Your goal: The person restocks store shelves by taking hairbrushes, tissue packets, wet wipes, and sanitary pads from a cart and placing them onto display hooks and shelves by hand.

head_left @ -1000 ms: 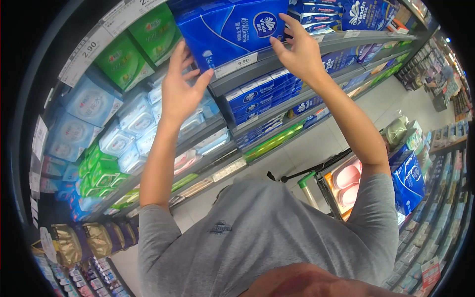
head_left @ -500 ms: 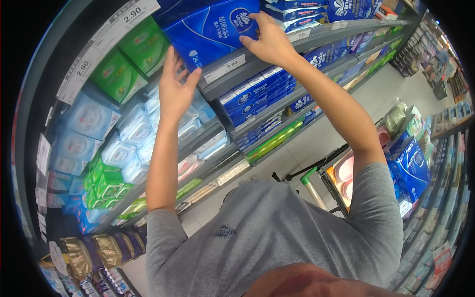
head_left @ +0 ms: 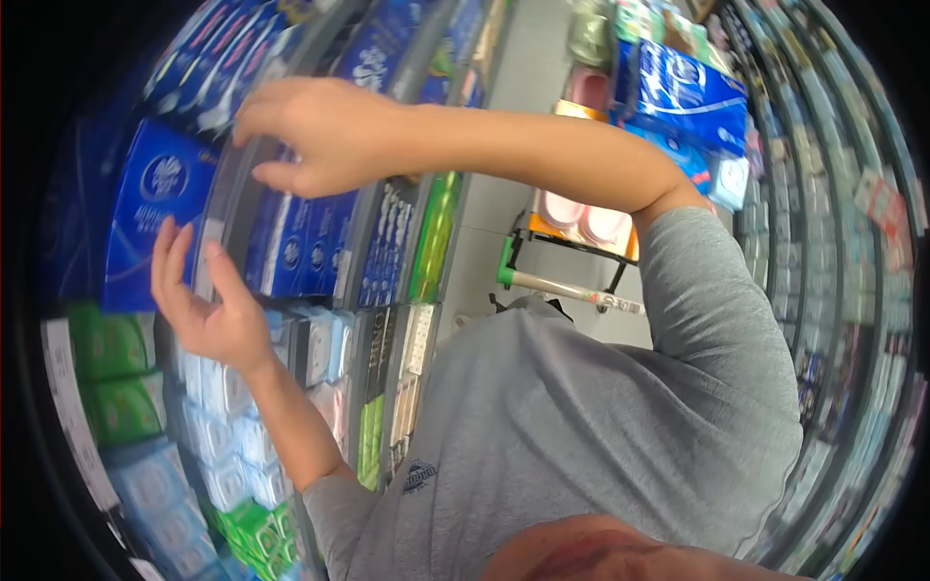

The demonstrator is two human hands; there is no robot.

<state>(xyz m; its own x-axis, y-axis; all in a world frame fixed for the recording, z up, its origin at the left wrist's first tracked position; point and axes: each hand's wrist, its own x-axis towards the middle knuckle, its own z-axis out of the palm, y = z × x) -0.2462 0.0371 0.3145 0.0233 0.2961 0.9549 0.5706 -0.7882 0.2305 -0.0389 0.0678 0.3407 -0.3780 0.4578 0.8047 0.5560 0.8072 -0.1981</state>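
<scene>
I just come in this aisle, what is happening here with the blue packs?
A person in a grey T-shirt has both bare hands at a shelf. The open left hand is at a blue Vinda pack; whether it touches is unclear. The right hand, fingers spread, is over the shelf edge. The pack sits on the shelf. A cart holding pink slippers stands nearby.

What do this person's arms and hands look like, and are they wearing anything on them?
The left hand and right hand show no gloves, watch or rings. The grey T-shirt has short sleeves and a small dark print.
</scene>
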